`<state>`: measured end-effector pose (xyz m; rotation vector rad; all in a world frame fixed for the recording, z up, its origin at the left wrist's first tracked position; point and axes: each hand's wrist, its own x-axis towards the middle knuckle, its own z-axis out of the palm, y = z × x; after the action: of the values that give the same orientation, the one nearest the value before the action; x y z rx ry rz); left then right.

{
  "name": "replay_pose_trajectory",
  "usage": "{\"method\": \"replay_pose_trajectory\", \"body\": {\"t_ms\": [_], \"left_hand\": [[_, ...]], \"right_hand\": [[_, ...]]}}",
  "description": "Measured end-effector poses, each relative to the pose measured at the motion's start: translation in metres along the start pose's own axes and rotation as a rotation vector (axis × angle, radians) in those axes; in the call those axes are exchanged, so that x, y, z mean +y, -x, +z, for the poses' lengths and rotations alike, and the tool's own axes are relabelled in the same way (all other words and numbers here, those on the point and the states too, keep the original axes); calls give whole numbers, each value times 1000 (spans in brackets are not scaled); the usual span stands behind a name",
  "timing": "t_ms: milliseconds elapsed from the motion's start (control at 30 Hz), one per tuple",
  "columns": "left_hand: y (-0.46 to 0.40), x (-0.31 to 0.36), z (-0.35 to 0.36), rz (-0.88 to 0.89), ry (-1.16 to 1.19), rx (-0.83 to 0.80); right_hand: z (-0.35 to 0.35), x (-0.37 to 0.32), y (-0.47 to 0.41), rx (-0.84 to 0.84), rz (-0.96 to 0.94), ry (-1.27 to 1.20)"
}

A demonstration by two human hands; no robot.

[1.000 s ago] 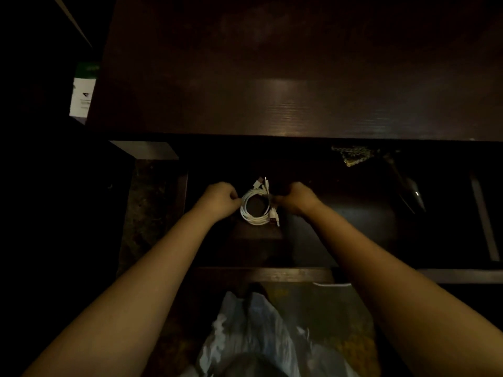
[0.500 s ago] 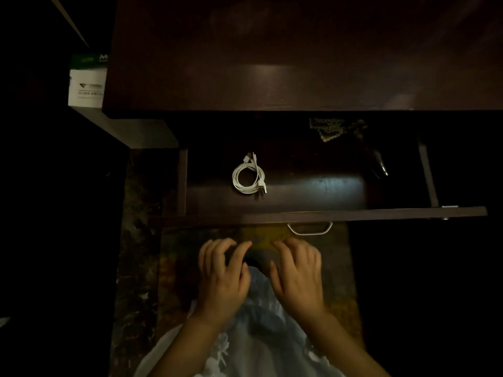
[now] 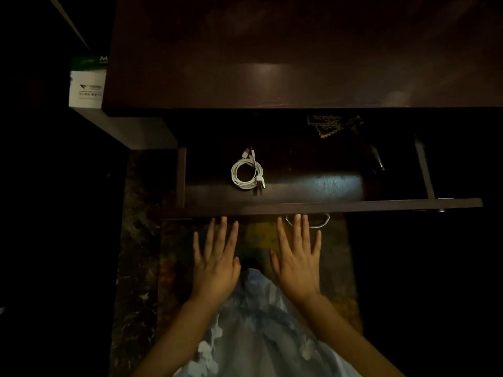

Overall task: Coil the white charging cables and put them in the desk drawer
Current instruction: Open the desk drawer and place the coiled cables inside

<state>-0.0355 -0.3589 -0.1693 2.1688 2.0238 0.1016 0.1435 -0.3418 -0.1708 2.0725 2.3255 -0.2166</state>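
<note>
Now the cables [image 3: 247,173] lie coiled on the floor of the open drawer [image 3: 326,205], left of its middle, so what remains looks like pushing it shut. To do that well I'd press evenly with both palms on the drawer front — one each side of the handle [image 3: 321,223] — so it runs straight and doesn't jam on its rails, and go gently enough that the coil doesn't slide or spring loose. Both hands are flat and empty, fingers straight and spread, pointing at the front. The left hand [image 3: 215,263] reaches toward it left of centre; the right hand [image 3: 298,265] has its middle fingertips over the handle. Whether they touch the wood yet I can't tell in this dim light — they are at least right beside it.
</note>
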Motion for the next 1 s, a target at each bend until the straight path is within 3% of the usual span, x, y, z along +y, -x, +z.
{"method": "replay_pose_trajectory", "body": {"t_ms": [600,1000], "left_hand": [[-84,4,-1,-118,-16,77],[-160,-9,-15,-132,-12,24]], "right_hand": [[2,6,-86,64,-27,-65],[-9,5,-162,52,-21,-57]]}}
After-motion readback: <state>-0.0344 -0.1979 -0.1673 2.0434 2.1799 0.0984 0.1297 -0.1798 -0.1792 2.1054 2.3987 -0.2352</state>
